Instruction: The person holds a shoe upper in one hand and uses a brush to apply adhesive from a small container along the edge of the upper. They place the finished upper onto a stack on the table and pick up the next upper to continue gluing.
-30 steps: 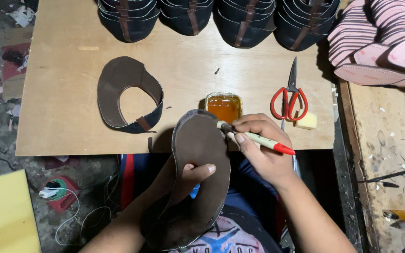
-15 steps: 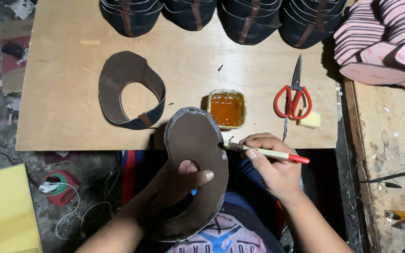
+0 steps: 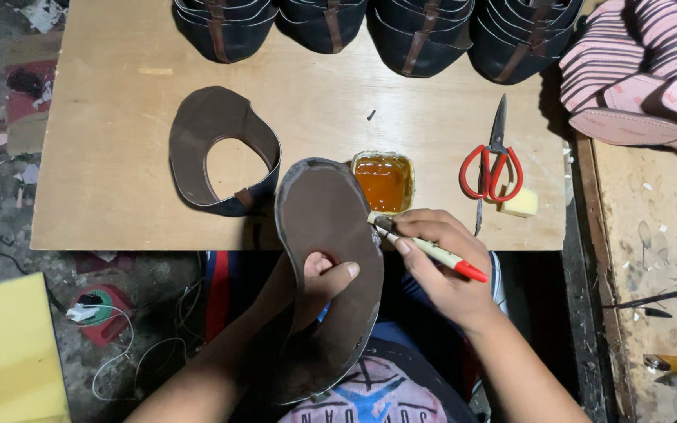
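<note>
Both hands meet at brown sole (image 3: 324, 235), left hand (image 3: 319, 282) gripping, right hand (image 3: 432, 258) brushing (edge).

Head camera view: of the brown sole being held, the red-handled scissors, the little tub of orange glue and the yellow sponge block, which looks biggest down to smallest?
1. Brown sole, though it is held nearer the camera, which enlarges it.
2. Red-handled scissors.
3. Tub of orange glue, shorter than the scissors but wider.
4. Yellow sponge block.
</note>
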